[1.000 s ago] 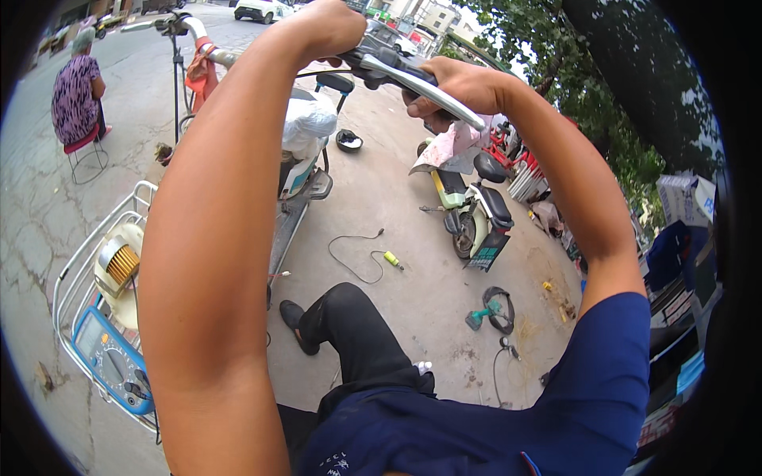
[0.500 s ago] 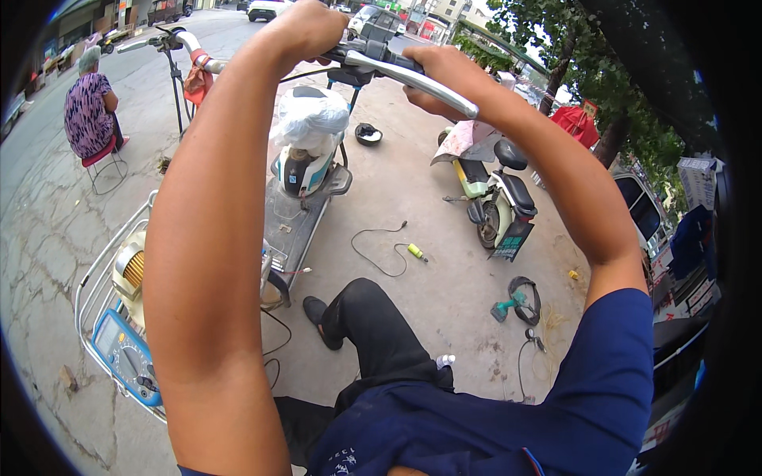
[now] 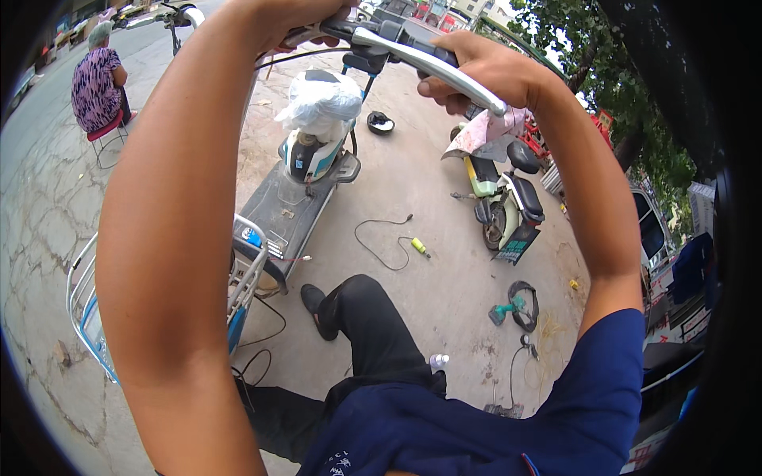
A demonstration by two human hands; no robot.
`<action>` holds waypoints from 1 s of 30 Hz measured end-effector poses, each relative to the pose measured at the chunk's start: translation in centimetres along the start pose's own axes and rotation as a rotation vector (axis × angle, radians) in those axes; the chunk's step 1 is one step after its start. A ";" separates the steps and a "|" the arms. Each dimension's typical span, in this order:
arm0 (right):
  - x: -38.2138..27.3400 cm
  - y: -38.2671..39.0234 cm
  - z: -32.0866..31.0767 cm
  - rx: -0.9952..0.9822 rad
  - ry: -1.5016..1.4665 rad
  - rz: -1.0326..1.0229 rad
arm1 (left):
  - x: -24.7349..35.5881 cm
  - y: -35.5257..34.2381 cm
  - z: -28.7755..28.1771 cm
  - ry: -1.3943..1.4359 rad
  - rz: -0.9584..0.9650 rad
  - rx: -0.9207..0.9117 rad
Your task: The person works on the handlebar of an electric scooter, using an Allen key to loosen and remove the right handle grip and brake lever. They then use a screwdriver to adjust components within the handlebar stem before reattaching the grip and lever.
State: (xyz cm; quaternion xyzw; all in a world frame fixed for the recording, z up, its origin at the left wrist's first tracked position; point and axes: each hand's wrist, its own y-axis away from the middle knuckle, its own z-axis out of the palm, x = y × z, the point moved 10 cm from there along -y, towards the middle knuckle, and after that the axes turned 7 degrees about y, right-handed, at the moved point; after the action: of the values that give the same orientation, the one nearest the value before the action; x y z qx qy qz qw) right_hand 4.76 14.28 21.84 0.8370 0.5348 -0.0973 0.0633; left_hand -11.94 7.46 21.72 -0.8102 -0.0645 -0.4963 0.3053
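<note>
In the upper middle of the frame a handlebar's black grip (image 3: 432,46) and silver brake lever (image 3: 444,70) slanted down to the right, above the ground. The right hand (image 3: 488,73) was curled around the grip, its fingers tucked in below, with the lever running in front of them. The left hand (image 3: 305,14) reached the bar farther left, but the upper edge cut it off, and how tightly it was closed could not be told.

Below spread a pale, dusty concrete floor (image 3: 413,186), stained toward the lower right; at the left it became cracked paving (image 3: 44,238), with a grey road (image 3: 44,103) beyond in the upper left. There a person (image 3: 95,86) sat on a red stool (image 3: 109,127).

Left of centre stood a scooter (image 3: 305,163) topped by a white plastic bag (image 3: 317,103); right of centre stood a smaller green-and-white scooter (image 3: 516,210). Between them lay a yellow-green tool (image 3: 419,246) beside a dark cable (image 3: 367,244). Lower right, a teal tool (image 3: 498,312) lay by a black loop (image 3: 530,295). Leafy trees (image 3: 635,95) filled the upper right.
</note>
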 end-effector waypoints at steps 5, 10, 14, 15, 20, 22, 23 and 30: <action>1.5 -1.2 0.1 -0.101 0.071 0.047 | -0.7 -0.7 0.5 -0.051 -0.067 -0.054; 0.6 -0.9 -0.6 0.075 0.429 -0.012 | -1.7 -1.6 0.7 -0.071 -0.070 -0.063; 0.6 -0.2 -1.1 0.435 0.688 -0.083 | -1.9 -1.8 1.0 -0.085 -0.112 -0.104; 0.6 0.3 -1.1 0.491 0.737 -0.027 | -1.9 -1.9 1.1 -0.058 -0.098 -0.107; -0.6 1.6 -0.7 0.662 0.848 -0.061 | -2.3 -2.3 1.1 0.015 -0.043 -0.125; -0.5 1.1 -1.0 0.539 0.832 -0.033 | -2.1 -2.2 1.0 0.061 -0.009 -0.094; -0.5 0.8 -1.1 0.470 0.794 -0.022 | -2.0 -2.1 0.9 0.047 -0.021 -0.114; 1.8 -1.1 -0.2 -0.103 0.199 -0.041 | -2.5 -2.2 0.8 -0.019 -0.067 -0.120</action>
State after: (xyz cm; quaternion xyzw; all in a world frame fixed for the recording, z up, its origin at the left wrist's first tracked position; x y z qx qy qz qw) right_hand 4.52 16.41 21.62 0.8270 0.5597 0.0126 0.0509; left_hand -13.50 10.18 20.27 -0.8290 -0.0645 -0.5015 0.2388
